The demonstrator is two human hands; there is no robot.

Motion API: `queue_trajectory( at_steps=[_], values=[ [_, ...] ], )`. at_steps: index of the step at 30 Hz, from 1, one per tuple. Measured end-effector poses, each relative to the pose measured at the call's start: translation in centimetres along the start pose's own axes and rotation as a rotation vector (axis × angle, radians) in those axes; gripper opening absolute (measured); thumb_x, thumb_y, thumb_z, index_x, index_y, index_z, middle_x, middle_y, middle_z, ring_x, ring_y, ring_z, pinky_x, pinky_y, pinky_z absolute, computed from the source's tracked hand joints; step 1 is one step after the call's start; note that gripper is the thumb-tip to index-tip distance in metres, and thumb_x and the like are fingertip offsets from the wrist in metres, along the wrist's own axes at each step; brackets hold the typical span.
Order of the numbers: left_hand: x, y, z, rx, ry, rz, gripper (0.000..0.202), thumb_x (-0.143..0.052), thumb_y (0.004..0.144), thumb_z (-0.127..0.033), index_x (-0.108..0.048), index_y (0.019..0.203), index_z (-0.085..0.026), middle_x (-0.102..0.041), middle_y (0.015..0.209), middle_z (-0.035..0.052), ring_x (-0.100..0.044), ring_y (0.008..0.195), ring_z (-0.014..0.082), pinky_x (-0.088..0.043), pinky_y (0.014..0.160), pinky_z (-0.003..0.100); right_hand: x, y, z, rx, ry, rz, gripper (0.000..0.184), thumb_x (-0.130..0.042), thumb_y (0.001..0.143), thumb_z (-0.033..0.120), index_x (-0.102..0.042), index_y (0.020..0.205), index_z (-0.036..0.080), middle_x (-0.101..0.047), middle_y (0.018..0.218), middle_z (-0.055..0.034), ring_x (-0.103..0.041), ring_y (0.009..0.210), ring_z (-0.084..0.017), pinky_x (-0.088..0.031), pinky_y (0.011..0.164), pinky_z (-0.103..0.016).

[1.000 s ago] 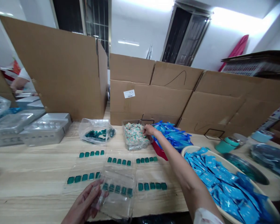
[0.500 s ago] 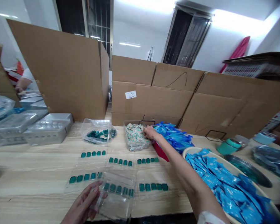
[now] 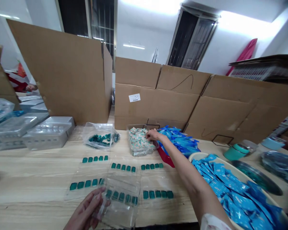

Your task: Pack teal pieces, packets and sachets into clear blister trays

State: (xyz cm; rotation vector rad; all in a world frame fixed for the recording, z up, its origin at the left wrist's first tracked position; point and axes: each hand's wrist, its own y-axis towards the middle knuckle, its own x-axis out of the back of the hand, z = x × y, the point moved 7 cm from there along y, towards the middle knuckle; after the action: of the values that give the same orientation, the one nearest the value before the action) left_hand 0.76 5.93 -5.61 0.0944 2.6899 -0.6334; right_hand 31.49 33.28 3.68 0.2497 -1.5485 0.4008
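My left hand (image 3: 92, 204) grips the left edge of a clear plastic tray (image 3: 120, 214), tilted above the near table edge. A row of green square pieces (image 3: 121, 196) shows in it. My right hand (image 3: 153, 135) reaches far out to a clear plastic container (image 3: 141, 152) heaped with small pale, green-edged flakes (image 3: 139, 138). Its fingers are bent together at the flakes by the right rim; their tips are too small to show what they hold. More clear trays with rows of green pieces (image 3: 157, 194) lie on the table around the held one.
Blue slim packets (image 3: 179, 138) fill a red bin (image 3: 165, 157) beside my right forearm. A cream tub (image 3: 194, 155) of blue sachets stands at right. A bag of green pieces (image 3: 101, 137) and stacked clear boxes (image 3: 49, 132) lie left. Cardboard (image 3: 156, 99) walls the back; a co-worker's hand (image 3: 31, 87) shows far left.
My right hand has shifted slightly left and stays at the flakes. The tray in my left hand has barely moved. The co-worker's hand at far left has moved.
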Motion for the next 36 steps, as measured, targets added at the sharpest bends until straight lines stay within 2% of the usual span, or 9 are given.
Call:
queue_trajectory(
  at_steps=[5, 10, 13, 15, 18, 20, 26, 31, 36],
  values=[
    [0.1, -0.3, -0.2, 0.021, 0.010, -0.020, 0.058, -0.072, 0.059, -0.048, -0.061, 0.110, -0.024, -0.069, 0.092, 0.0077, -0.062, 0.090, 0.0275, -0.051, 0.061, 0.029, -0.3, -0.2, 0.4, 0.051, -0.040, 0.006, 0.001, -0.065, 0.067, 0.016, -0.064, 0.066, 0.017, -0.067, 0.073, -0.0023, -0.057, 0.079, -0.018, -0.027, 0.076, -0.029],
    [0.5, 0.2, 0.2, 0.048, -0.008, 0.014, 0.059, -0.075, 0.055, -0.048, -0.062, 0.108, -0.023, -0.069, 0.091, 0.0081, -0.062, 0.088, 0.0284, -0.052, 0.062, 0.030, 0.0, -1.2, 0.8, 0.122, -0.030, -0.052, 0.003, -0.063, 0.069, 0.020, -0.063, 0.070, 0.016, -0.064, 0.086, -0.0063, -0.050, 0.092, -0.021, -0.026, 0.081, -0.031],
    [0.6, 0.4, 0.5, 0.047, -0.019, 0.013, 0.059, -0.075, 0.055, -0.048, -0.063, 0.107, -0.022, -0.069, 0.090, 0.0085, -0.063, 0.086, 0.0280, -0.051, 0.062, 0.030, 0.1, -1.8, 0.8, 0.146, 0.008, -0.087, 0.006, -0.063, 0.071, 0.021, -0.063, 0.070, 0.016, -0.063, 0.083, -0.0064, -0.050, 0.092, -0.020, -0.027, 0.082, -0.031],
    [0.5, 0.3, 0.4, 0.033, -0.026, -0.002, 0.059, -0.074, 0.055, -0.049, -0.063, 0.107, -0.022, -0.069, 0.090, 0.0088, -0.063, 0.085, 0.0277, -0.051, 0.061, 0.030, 0.3, -2.0, 0.5, 0.143, 0.051, -0.108, 0.007, -0.062, 0.071, 0.022, -0.063, 0.071, 0.015, -0.062, 0.078, -0.0056, -0.051, 0.086, -0.019, -0.031, 0.080, -0.029],
    [0.3, -0.1, 0.2, 0.010, -0.034, -0.010, 0.059, -0.073, 0.056, -0.049, -0.062, 0.107, -0.022, -0.069, 0.091, 0.0088, -0.063, 0.086, 0.0275, -0.051, 0.061, 0.029, 0.5, -1.9, -0.3, 0.135, 0.140, -0.129, 0.013, -0.059, 0.073, 0.023, -0.064, 0.082, 0.014, -0.063, 0.077, -0.0044, -0.054, 0.076, -0.016, -0.036, 0.071, -0.025],
    [0.1, -0.3, 0.1, 0.008, -0.033, -0.004, 0.058, -0.073, 0.056, -0.049, -0.063, 0.107, -0.023, -0.069, 0.090, 0.0088, -0.063, 0.085, 0.0275, -0.051, 0.060, 0.029, 0.5, -1.7, -0.7, 0.145, 0.205, -0.117, 0.019, -0.057, 0.074, 0.025, -0.064, 0.087, 0.013, -0.064, 0.077, -0.0036, -0.055, 0.072, -0.014, -0.038, 0.065, -0.023],
    [0.3, -0.5, -0.2, 0.019, -0.014, -0.030, 0.053, -0.072, 0.059, -0.049, -0.063, 0.105, -0.024, -0.069, 0.090, 0.0077, -0.063, 0.084, 0.0271, -0.050, 0.059, 0.029, 0.2, -0.8, -0.9, 0.169, 0.316, -0.058, 0.025, -0.051, 0.078, 0.029, -0.063, 0.089, 0.010, -0.064, 0.074, -0.0025, -0.056, 0.067, -0.013, -0.041, 0.058, -0.021],
    [0.0, -0.6, -0.5, 0.008, -0.010, -0.016, 0.055, -0.071, 0.060, -0.049, -0.062, 0.108, -0.022, -0.069, 0.091, 0.0092, -0.063, 0.085, 0.0269, -0.050, 0.060, 0.028, -0.4, 0.0, -1.0, 0.125, 0.274, -0.020, 0.018, -0.057, 0.072, 0.022, -0.066, 0.084, 0.012, -0.066, 0.076, -0.0020, -0.058, 0.069, -0.013, -0.041, 0.060, -0.020],
    [-0.1, -0.5, -0.5, 0.007, -0.006, -0.009, 0.056, -0.071, 0.059, -0.050, -0.062, 0.107, -0.022, -0.069, 0.092, 0.0096, -0.062, 0.091, 0.0280, -0.051, 0.060, 0.028, -0.7, 1.1, -1.0, 0.070, 0.153, -0.007, 0.016, -0.063, 0.068, 0.019, -0.069, 0.083, 0.017, -0.069, 0.084, -0.0041, -0.060, 0.081, -0.017, -0.038, 0.072, -0.024]
  ],
)
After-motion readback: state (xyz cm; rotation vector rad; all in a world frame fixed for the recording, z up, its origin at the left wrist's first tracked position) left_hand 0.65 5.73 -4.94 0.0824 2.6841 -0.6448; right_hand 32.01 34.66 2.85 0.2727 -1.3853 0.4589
